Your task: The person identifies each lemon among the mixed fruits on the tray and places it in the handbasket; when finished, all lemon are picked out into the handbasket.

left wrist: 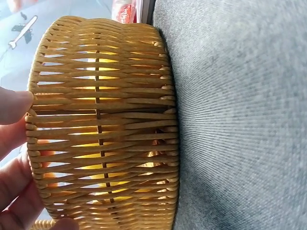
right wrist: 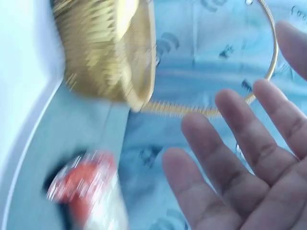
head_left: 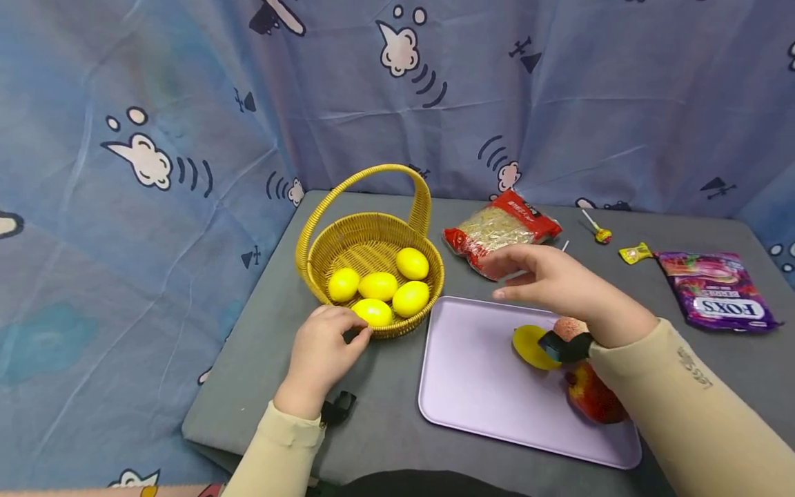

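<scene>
A yellow woven basket (head_left: 435, 293) with a tall hoop handle stands at the left of the table. Inside lie several smooth yellow lemon-like fruits (head_left: 379, 286). My left hand (head_left: 326, 348) holds the basket's near rim; in the left wrist view its thumb (left wrist: 14, 106) is on the rim and the other fingers reach inside. Above the far part of a lilac tray (head_left: 466, 386), my right hand (head_left: 537, 276) is in the air with fingers spread and nothing in them. The right wrist view shows its palm side, apart from the basket (right wrist: 91, 52).
On the tray lie a yellow oval fruit (head_left: 533, 346), a pinkish round fruit (head_left: 570, 327) and a red fruit (head_left: 596, 395), partly behind the right arm. Farther back are a red-and-clear food packet (head_left: 497, 231), a lollipop (head_left: 602, 235), a small yellow wrapper (head_left: 635, 253) and a purple FOX'S bag (head_left: 714, 290).
</scene>
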A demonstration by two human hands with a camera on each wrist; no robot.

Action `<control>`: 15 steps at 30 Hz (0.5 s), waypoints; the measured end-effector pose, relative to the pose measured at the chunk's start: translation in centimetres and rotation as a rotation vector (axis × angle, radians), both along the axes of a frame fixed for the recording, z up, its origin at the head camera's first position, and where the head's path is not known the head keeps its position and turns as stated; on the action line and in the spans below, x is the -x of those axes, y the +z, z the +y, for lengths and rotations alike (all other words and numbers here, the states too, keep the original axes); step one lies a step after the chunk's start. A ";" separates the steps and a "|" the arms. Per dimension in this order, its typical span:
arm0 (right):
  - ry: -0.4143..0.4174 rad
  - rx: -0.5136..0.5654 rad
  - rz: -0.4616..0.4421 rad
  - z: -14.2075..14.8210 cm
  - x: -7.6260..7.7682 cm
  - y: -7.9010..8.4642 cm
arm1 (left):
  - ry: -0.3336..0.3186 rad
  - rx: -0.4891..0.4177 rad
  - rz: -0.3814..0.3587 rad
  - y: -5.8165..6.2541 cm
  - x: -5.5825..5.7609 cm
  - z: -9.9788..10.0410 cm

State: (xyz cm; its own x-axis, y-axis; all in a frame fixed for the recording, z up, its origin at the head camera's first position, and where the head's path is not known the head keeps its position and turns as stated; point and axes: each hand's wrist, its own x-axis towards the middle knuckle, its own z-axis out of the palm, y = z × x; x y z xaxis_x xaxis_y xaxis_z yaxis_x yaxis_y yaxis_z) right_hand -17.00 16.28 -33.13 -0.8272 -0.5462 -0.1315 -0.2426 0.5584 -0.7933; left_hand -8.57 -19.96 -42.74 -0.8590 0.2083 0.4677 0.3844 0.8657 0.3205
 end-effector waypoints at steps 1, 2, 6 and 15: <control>0.003 -0.031 0.002 0.9 -0.3 -0.3 | 0.000 0.000 -0.002 0.0 0.0 0.0; 0.010 -0.057 0.000 1.7 -0.7 -0.7 | 0.001 0.001 -0.004 0.0 0.0 0.0; 0.027 -0.152 -0.064 3.8 -2.1 -2.3 | 0.003 0.002 -0.007 -0.1 -0.1 -0.1; 0.025 -0.354 0.126 4.0 -4.0 -4.4 | -0.007 -0.003 0.002 0.3 -0.2 0.1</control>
State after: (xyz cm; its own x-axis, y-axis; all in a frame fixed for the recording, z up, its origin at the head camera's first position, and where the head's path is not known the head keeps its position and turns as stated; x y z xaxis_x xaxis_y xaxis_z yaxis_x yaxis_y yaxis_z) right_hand -13.00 20.26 -37.51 -0.8362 -0.5052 -0.2135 -0.3432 0.7856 -0.5149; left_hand -8.41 -19.84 -42.46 -0.8563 0.2133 0.4704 0.3916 0.8620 0.3220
